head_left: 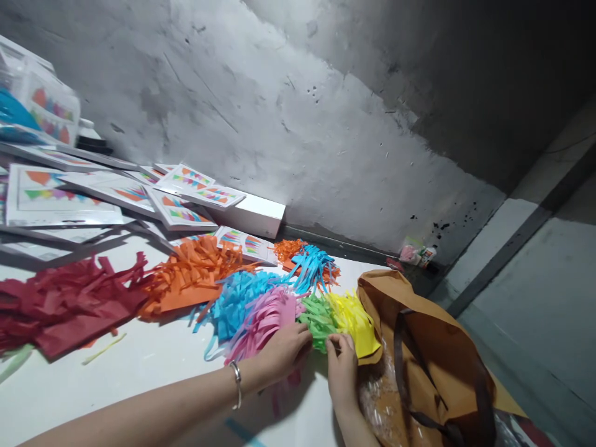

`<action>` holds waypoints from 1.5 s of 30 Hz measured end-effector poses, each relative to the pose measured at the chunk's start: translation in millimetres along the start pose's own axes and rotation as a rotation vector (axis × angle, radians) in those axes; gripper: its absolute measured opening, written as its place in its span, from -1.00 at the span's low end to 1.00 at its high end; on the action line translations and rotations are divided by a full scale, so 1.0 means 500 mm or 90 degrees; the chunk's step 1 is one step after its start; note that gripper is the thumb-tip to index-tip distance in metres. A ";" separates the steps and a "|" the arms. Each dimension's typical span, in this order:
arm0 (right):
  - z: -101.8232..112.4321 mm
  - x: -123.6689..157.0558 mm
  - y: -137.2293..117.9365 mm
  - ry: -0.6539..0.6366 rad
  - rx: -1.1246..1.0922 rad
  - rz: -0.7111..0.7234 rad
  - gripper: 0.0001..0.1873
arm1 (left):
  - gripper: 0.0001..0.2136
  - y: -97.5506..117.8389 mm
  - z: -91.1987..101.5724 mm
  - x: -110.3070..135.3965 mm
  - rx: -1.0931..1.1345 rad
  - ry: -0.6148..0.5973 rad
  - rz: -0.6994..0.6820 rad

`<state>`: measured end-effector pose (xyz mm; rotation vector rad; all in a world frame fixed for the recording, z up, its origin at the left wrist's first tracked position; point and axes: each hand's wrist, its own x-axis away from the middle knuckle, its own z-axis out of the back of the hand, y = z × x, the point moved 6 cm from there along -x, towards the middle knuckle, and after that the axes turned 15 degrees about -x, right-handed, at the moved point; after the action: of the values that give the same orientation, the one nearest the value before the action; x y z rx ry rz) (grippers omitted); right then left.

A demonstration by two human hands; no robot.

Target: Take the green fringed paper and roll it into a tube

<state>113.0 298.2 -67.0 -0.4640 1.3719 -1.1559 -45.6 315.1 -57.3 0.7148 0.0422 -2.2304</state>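
Dark-red fringe (pixel 79 304), nearly nine o'clock. Orange fringe (pixel 190 279), eight o'clock. Blue fringe (pixel 239 301) and pink fringe (pixel 272 316), seven o'clock. Green fringe (pixel 321 320), half past five. Yellow fringe (pixel 356 320), five o'clock. Tan-brown bag (pixel 442 332), dark-brown straps (pixel 399 360), four o'clock. White packets (pixel 88 214), printed multicoloured pennants (pixel 65 194), nine o'clock. Mottled grey wall (pixel 279 112), twelve o'clock. White tabletop (pixel 139 360), eight o'clock.

Your left hand (pixel 289 349) and right hand (pixel 342 367) work at the green fringe (pixel 320 320), between the pink fringe (pixel 270 313) and yellow fringe (pixel 356 316).
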 end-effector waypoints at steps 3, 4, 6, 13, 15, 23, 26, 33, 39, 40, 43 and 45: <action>-0.005 0.005 -0.014 0.005 -0.011 0.022 -0.77 | -0.89 0.005 -0.004 -0.012 -0.039 -0.027 0.021; -0.007 0.005 -0.017 0.005 -0.013 0.028 -0.78 | -0.88 0.010 -0.006 -0.016 -0.047 -0.038 0.016; -0.010 0.006 -0.021 0.009 -0.014 0.038 -0.80 | -0.88 0.020 -0.010 -0.021 -0.058 -0.058 0.002; -0.016 0.009 -0.036 0.013 0.008 0.064 -0.80 | -0.87 0.026 -0.018 -0.020 -0.019 -0.087 -0.013; -0.009 0.005 -0.039 0.025 0.026 0.063 -0.78 | -0.82 0.014 -0.010 -0.019 0.023 -0.089 0.002; 0.054 -0.032 -0.039 0.073 0.095 0.025 -0.65 | -0.66 -0.080 0.068 -0.027 0.254 -0.048 0.127; 0.088 -0.050 -0.031 0.102 0.106 -0.007 -0.55 | -0.58 -0.103 0.111 -0.035 0.328 -0.060 0.124; 0.160 -0.074 -0.007 0.126 0.060 -0.088 -0.52 | -0.55 -0.111 0.230 -0.068 0.334 -0.007 0.109; 0.116 -0.057 -0.015 0.084 -0.024 -0.107 -0.58 | -0.67 0.073 0.156 -0.021 0.120 -0.085 0.029; 0.104 -0.054 -0.018 0.075 -0.037 -0.106 -0.59 | -0.66 0.101 0.130 -0.008 0.073 -0.098 0.037; 0.080 -0.047 -0.033 0.063 -0.056 -0.095 -0.59 | -0.78 0.151 0.058 0.018 -0.036 -0.132 0.051; 0.074 -0.041 -0.045 0.070 -0.054 -0.084 -0.58 | -0.88 0.155 0.029 0.022 -0.081 -0.142 0.041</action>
<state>142.7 293.1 -29.6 -0.5664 1.5082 -1.2486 -4.8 249.8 -36.0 0.3918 0.0490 -2.2094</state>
